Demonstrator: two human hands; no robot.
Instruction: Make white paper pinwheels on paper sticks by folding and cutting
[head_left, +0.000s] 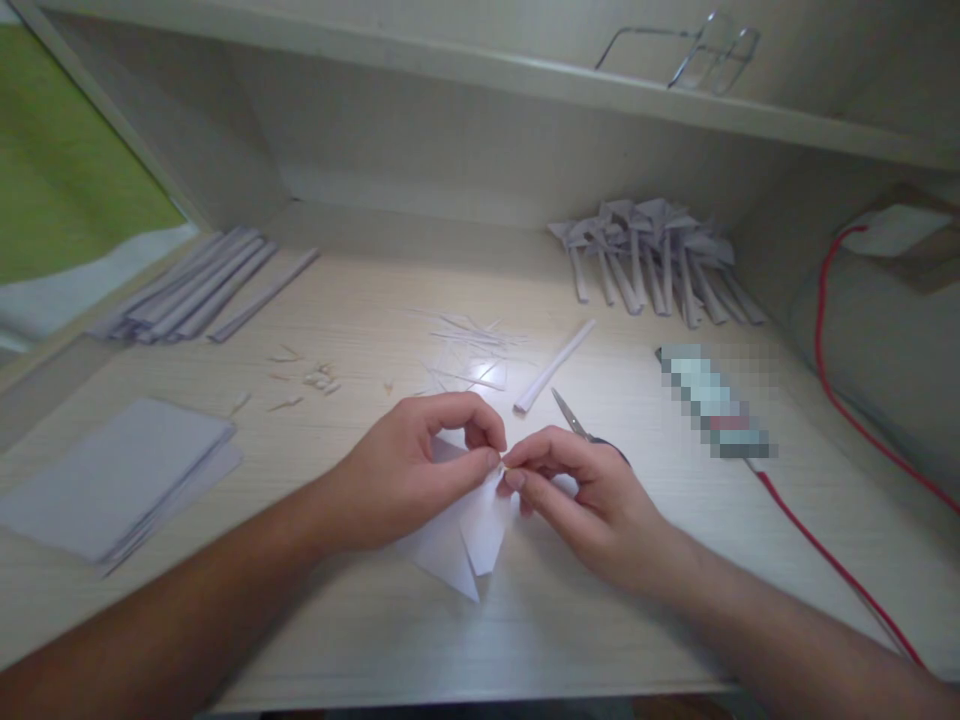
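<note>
Just in front of me, a folded white paper pinwheel [486, 530] hangs between both hands, its pointed blades facing down. My left hand [416, 465] is closed, thumb and forefinger pinching the paper near its middle. Fingertips of my right hand [581, 500] pinch at the same spot; a tiny pale bit seems to be there, but it is too small to make out. Beyond the right hand lie scissors [571, 412], handles partly hidden behind it. A single rolled paper tube [555, 365] rests farther off, beside a scatter of thin sticks or strips [472, 335].
Paper sheets [127, 470] are stacked at left, below a pile of paper tubes [202, 280]. Small pale pieces [322, 378] lie left of centre. Several pinwheels on tubes [652, 250] sit back right. A blurred-out phone [712, 400] trails a red cable [840, 570]. A shelf [450, 65] overhangs the desk.
</note>
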